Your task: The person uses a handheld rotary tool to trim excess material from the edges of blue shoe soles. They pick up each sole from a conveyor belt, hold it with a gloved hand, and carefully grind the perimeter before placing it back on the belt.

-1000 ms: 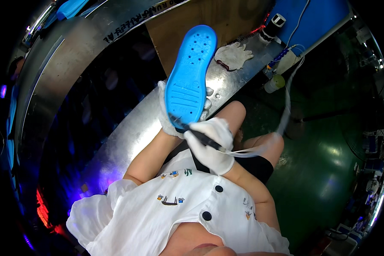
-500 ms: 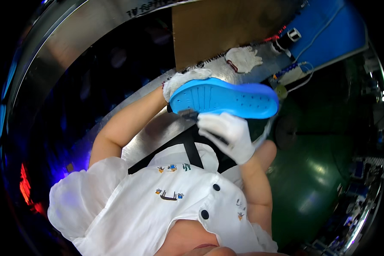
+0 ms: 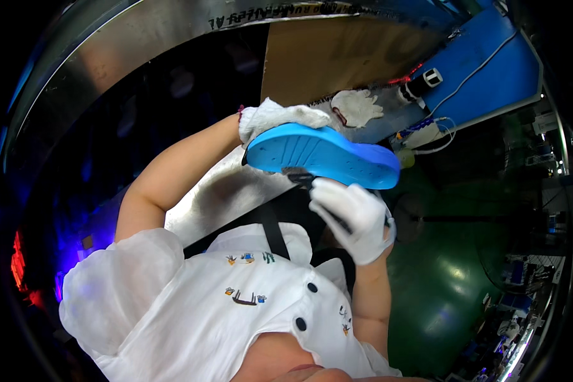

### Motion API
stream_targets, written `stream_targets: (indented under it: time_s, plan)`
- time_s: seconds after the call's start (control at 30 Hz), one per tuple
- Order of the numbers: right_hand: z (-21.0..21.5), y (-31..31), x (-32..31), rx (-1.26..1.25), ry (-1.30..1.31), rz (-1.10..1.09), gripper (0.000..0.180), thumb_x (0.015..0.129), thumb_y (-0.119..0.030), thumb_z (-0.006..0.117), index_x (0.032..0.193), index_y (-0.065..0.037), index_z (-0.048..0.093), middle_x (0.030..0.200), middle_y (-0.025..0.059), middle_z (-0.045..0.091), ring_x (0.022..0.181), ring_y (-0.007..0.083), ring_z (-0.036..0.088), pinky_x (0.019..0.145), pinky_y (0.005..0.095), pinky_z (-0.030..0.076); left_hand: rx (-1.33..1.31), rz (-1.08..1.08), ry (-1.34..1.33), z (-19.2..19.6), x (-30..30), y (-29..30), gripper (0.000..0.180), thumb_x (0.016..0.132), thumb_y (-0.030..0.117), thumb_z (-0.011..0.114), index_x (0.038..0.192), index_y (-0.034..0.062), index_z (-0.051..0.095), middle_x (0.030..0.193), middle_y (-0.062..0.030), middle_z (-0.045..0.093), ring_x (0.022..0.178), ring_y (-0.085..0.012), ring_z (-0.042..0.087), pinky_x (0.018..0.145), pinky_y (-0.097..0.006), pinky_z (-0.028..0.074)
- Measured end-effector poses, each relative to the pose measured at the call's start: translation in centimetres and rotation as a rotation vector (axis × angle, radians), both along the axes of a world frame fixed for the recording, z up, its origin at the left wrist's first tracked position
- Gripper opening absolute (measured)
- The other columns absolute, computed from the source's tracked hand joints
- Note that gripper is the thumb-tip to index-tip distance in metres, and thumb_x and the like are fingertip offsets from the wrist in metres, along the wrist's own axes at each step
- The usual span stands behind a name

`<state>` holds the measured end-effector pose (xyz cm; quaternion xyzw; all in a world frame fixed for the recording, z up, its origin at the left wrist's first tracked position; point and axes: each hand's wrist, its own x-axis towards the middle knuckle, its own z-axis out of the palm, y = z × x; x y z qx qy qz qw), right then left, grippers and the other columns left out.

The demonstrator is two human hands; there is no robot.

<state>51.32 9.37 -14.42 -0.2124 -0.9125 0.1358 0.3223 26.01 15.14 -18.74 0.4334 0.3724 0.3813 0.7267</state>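
Note:
A bright blue shoe sole is held tilted in front of me, its grooved and dotted face toward me. My left hand, in a white knitted glove, is closed on its upper edge at the left end; the fingers behind it are hidden. Below the sole's lower edge is my right hand, in a white glove and smeared by motion. Its fingers are closed on a small dark brush-like tool, whose grey end lies against the sole's lower edge. I cannot tell whether bristles touch it.
Beyond the sole lie a spare white glove and a black-and-white cylinder on a metal surface. Brown cardboard stands behind, beside a blue panel with a cable. Dark machinery curves along the left; green floor is at right.
The sole has shifted slightly left and tilted, its right end lower. My right hand has moved down and right, and the small dark tool has slid rightward along the sole's edge.

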Motion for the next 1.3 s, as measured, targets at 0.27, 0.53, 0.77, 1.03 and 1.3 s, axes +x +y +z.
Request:
stream_targets:
  time_s: [0.27,0.53,0.77,1.03,1.3]
  plan:
    - [0.9,-0.4,0.3,0.053,-0.042,-0.036,0.025,0.068,-0.008,0.078,0.092,-0.009,0.072,0.100,0.0081,0.072,0.061,0.0216,0.059,0.056,0.0291,0.050,-0.108,-0.045,0.180,3.4,-0.8,-0.6,0.047,0.097,0.047,0.052,0.126,0.0109,0.059,0.120,-0.0064,0.059,0.111,-0.0140,0.055,0.101,-0.031,0.043]
    - [2.1,-0.6,0.8,0.045,-0.038,0.047,0.031,0.064,-0.004,0.082,0.093,-0.008,0.072,0.096,0.0084,0.073,0.060,0.0217,0.058,0.058,0.0293,0.049,0.713,0.107,0.230,0.3,-3.0,-0.1,0.039,0.092,0.051,0.058,0.102,0.0138,0.057,0.102,-0.0063,0.060,0.089,-0.0158,0.062,0.076,-0.034,0.056]
    - [2.6,0.7,1.6,0.066,0.096,0.026,0.034,0.064,0.003,0.081,0.095,-0.004,0.070,0.100,0.0117,0.072,0.066,0.0222,0.061,0.061,0.0287,0.049,-0.203,0.219,0.167,3.2,-3.5,-1.6,0.060,0.089,0.055,0.060,0.122,0.0053,0.060,0.112,-0.0171,0.063,0.086,-0.0270,0.066,0.070,-0.039,0.058]
    - [0.8,0.3,1.9,-0.125,0.288,0.216,0.034,0.062,0.001,0.082,0.094,-0.002,0.071,0.093,0.0131,0.072,0.066,0.0230,0.062,0.062,0.0301,0.050,-0.024,0.281,-0.523,0.7,-4.3,-6.6,0.058,0.095,0.053,0.050,0.127,0.0039,0.054,0.109,-0.0273,0.063,0.086,-0.0381,0.068,0.072,-0.048,0.059]
    - [-1.4,0.5,0.4,-0.387,0.544,0.175,0.030,0.066,0.004,0.081,0.093,0.002,0.068,0.095,0.0168,0.072,0.073,0.0228,0.066,0.067,0.0289,0.053,0.157,-0.143,-1.102,13.9,-10.2,-11.4,0.101,0.085,0.074,0.046,0.151,0.0035,0.017,0.149,-0.0318,0.028,0.120,-0.0432,0.054,0.085,-0.055,0.053]
